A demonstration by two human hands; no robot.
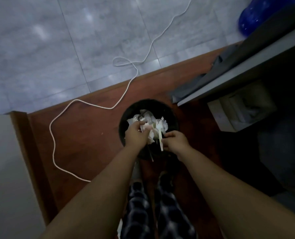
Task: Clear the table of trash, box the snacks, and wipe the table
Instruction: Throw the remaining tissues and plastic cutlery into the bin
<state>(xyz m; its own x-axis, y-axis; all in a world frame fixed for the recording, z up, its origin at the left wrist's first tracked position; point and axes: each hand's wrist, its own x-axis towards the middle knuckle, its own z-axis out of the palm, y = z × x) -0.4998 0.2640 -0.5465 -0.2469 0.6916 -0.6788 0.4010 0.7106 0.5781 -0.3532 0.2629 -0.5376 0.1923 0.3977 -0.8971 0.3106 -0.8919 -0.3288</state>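
Dumping trash: left hand (136,134) clutching crumpled white paper (151,133), right hand (175,141) pinching white plastic fork (159,133) over round black bin (173,118); next, letting go at twelve o'clock.

No text, label, brand, number or sign can be read anywhere in view.

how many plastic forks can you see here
1. The white plastic fork is pinched by the right hand over the black bin, prongs pointing away. More may be buried under the crumpled paper.
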